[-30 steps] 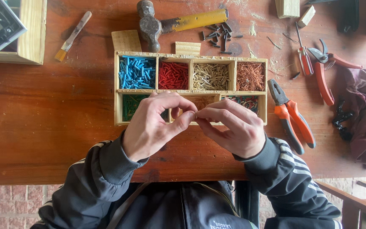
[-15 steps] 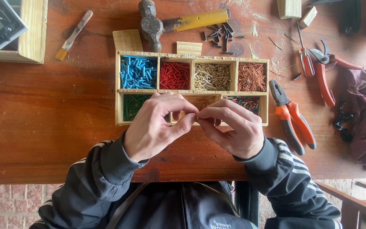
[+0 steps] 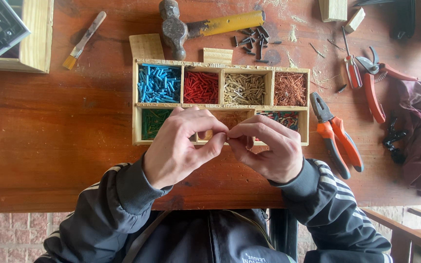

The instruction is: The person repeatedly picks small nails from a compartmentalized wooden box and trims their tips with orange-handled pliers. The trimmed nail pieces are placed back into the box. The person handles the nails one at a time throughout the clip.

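Both hands meet over the near edge of a wooden sorting box (image 3: 137,102) at the middle of the desk (image 3: 49,141). The left hand (image 3: 179,146) and the right hand (image 3: 269,148) have thumbs and forefingers pinched together, tip against tip, around something too small to make out; whether it is a short bit of wire or tubing cannot be told, since the fingers hide it. It sits right at the pinch, just above the box's front row. In the box's back row lie blue pieces (image 3: 159,84) at the 10 o'clock corner, then red pieces (image 3: 200,87), pale tan pieces (image 3: 243,89) and coppery strands (image 3: 289,89) toward 2 o'clock; the front row has green pieces (image 3: 152,122) at 8 o'clock and mixed coloured pieces (image 3: 283,117) at 4 o'clock, with the middle compartments largely covered by the hands. Orange-handled pliers (image 3: 334,134) lie at 3 o'clock just beside the box, red cutters (image 3: 376,87) and a small screwdriver (image 3: 351,65) farther out toward 2 o'clock, a hammer (image 3: 205,27) and dark nails (image 3: 252,41) at 12 o'clock, a small brush (image 3: 84,41) at 10 o'clock. The likely slip, as I judge it, is the tiny piece springing out of the pinch if either grip shifts; it could drop into the wrong compartment and be lost among look-alike pieces, or roll off the desk's near edge.
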